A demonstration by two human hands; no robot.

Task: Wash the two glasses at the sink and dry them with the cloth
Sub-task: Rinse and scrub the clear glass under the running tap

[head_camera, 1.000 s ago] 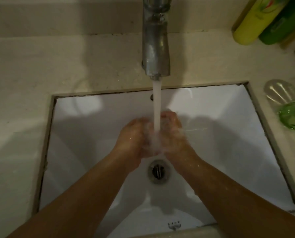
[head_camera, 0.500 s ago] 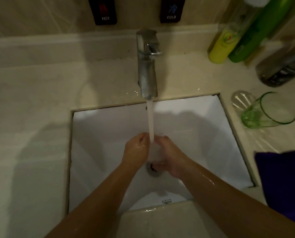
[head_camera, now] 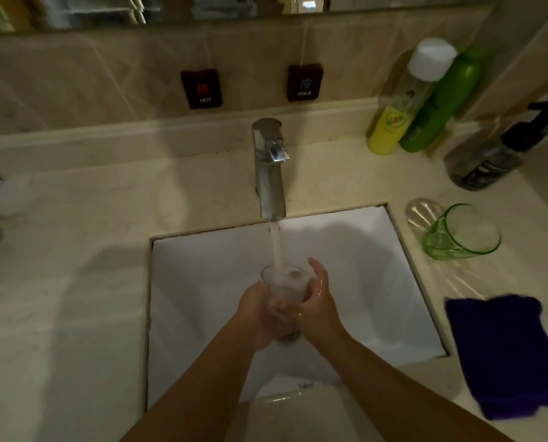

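Glass (head_camera: 286, 283) stands upright, mouth under the stream, your left hand (head_camera: 257, 314) and right hand (head_camera: 317, 303) both wrapped round it.

The tap (head_camera: 269, 173) is brushed, shiny metal. The sink (head_camera: 209, 282) looks smooth, glossy white ceramic, set in a polished, pale stone counter (head_camera: 75, 282). Near the counter's right edge lie a green-tinted clear glass (head_camera: 460, 232) and a matt, fuzzy purple cloth (head_camera: 508, 355).
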